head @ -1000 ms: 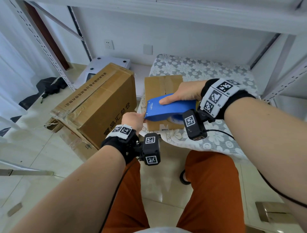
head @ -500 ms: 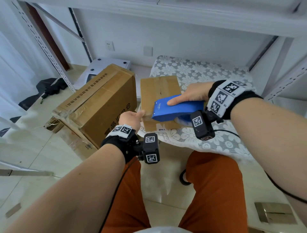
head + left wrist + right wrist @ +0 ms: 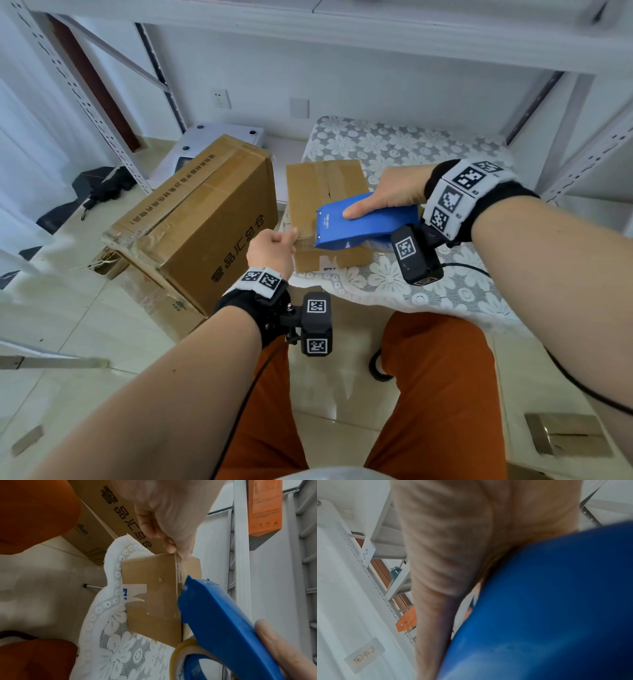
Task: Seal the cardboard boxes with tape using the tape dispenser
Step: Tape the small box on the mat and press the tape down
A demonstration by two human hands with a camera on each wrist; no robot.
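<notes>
A small cardboard box (image 3: 322,192) sits on the lace-covered stool (image 3: 428,150). My right hand (image 3: 387,195) grips the blue tape dispenser (image 3: 366,222) over the box's near edge, thumb on its top. My left hand (image 3: 274,246) pinches the free end of the clear tape (image 3: 178,572) at the box's near left corner. In the left wrist view the tape runs taut from my left fingers (image 3: 173,545) to the dispenser's mouth (image 3: 187,586), along the box's front face (image 3: 150,588); the yellowish tape roll (image 3: 185,650) shows underneath. The right wrist view shows only my palm and the dispenser body (image 3: 547,608).
A large cardboard box (image 3: 191,219) with printed characters stands on the floor left of the stool, touching distance from my left hand. Metal shelving uprights (image 3: 85,96) frame both sides. My orange-trousered knees (image 3: 435,377) are below the stool's edge.
The dispenser has moved right and away from my left hand, drawing out a strip of tape between them. My left hand stays at the box's near left corner.
</notes>
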